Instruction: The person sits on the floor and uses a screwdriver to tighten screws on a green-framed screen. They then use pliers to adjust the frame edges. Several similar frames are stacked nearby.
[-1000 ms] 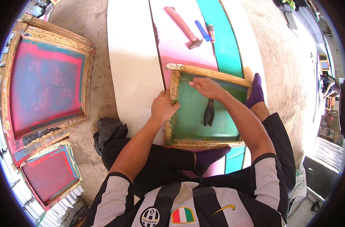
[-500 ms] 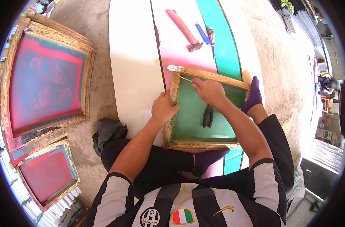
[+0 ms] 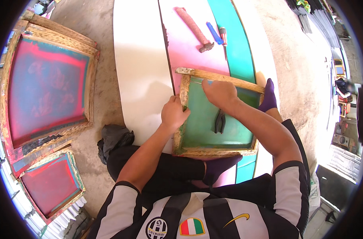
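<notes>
A wooden-framed screen [image 3: 213, 152] with green mesh lies in front of me, tilted slightly. My left hand [image 3: 174, 112] is closed on its left side bar, thumb over the wood. Inside the upper left corner, my right hand [image 3: 221, 95] pinches a thin, pale, stick-like piece [image 3: 196, 82]. A small patch of blue shows at those fingers; I cannot make out the exact kind of the piece. Dark-handled pliers [image 3: 219, 122] rest on the mesh below my right hand.
Beyond the frame lie a hammer [image 3: 194, 30], a blue-handled tool [image 3: 214, 33] and a screwdriver [image 3: 224, 42] on the striped board [image 3: 139, 51]. Larger pink-and-blue screens [image 3: 50, 85] lean at the left. A black plastic bag [image 3: 115, 139] sits by my left knee.
My right hand has turned slightly near the corner, its elbow swinging outward to the right. The blue patch now shows at its fingers. My left hand stays on the side bar.
</notes>
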The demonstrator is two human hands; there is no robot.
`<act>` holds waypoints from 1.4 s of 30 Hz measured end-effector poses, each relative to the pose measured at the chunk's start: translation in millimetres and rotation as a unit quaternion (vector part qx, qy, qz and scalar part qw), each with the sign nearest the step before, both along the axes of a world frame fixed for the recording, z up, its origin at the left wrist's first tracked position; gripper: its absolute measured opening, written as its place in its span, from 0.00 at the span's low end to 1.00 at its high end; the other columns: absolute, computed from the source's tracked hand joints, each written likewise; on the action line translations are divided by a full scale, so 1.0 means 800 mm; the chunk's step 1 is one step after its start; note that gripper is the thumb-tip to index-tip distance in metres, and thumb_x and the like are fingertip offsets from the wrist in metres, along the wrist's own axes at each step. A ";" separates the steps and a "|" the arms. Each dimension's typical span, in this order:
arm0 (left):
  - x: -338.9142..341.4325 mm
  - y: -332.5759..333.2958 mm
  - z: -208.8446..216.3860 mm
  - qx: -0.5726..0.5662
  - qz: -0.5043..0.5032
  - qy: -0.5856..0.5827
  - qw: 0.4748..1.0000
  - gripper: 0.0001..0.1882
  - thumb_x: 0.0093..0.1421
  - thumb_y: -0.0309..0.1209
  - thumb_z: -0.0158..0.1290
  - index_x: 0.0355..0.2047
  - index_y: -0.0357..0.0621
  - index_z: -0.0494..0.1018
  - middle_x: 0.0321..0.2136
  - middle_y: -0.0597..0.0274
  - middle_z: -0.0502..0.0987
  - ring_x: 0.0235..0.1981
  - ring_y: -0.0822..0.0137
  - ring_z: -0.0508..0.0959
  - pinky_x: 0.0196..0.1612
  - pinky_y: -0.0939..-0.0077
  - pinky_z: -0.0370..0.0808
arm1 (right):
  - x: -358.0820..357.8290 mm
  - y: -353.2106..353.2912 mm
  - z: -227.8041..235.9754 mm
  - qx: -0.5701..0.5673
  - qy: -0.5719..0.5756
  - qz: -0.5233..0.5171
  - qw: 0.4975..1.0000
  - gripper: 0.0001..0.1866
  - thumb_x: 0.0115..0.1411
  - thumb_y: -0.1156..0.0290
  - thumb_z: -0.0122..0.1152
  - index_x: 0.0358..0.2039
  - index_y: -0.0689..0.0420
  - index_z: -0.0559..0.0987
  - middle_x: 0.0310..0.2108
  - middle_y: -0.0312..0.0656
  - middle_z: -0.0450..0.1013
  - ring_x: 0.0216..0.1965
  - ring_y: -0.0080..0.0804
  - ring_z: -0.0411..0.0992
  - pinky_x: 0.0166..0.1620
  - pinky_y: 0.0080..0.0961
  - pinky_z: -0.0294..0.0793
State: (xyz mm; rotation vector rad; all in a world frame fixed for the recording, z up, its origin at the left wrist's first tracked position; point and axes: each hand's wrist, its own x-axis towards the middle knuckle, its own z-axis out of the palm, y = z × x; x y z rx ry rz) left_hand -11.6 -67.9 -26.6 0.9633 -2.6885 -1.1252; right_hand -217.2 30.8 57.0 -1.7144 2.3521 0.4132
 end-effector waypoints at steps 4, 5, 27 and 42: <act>-0.001 -0.004 0.006 0.018 -0.008 0.004 1.000 0.31 0.52 0.38 0.68 0.52 0.29 0.76 0.42 0.42 0.80 0.38 0.41 0.84 0.43 0.51 0.83 | -0.011 0.010 -0.030 -0.056 -0.148 -0.082 0.984 0.17 0.77 0.54 0.46 0.46 0.53 0.77 0.25 0.48 0.80 0.29 0.55 0.82 0.31 0.57 0.79; 0.004 -0.006 0.001 0.019 -0.004 0.015 1.000 0.31 0.52 0.38 0.68 0.52 0.30 0.76 0.40 0.43 0.79 0.37 0.41 0.83 0.43 0.50 0.82 | -0.011 0.009 -0.029 -0.060 -0.172 -0.092 0.979 0.17 0.77 0.53 0.46 0.45 0.53 0.77 0.26 0.49 0.80 0.31 0.56 0.82 0.34 0.59 0.79; 0.001 -0.008 0.010 0.053 0.011 0.005 0.999 0.34 0.52 0.41 0.68 0.56 0.35 0.76 0.37 0.44 0.79 0.38 0.42 0.83 0.43 0.50 0.80 | -0.031 0.013 -0.055 -0.039 -0.410 -0.222 0.884 0.20 0.77 0.48 0.48 0.45 0.51 0.78 0.28 0.49 0.79 0.35 0.57 0.80 0.40 0.52 0.77; 0.001 -0.011 0.020 0.067 0.002 -0.014 0.998 0.31 0.53 0.38 0.68 0.53 0.32 0.74 0.44 0.42 0.79 0.41 0.41 0.84 0.43 0.50 0.83 | 0.008 0.013 -0.005 -0.104 -0.167 -0.155 0.968 0.20 0.74 0.55 0.56 0.64 0.36 0.78 0.39 0.49 0.83 0.41 0.53 0.83 0.43 0.52 0.82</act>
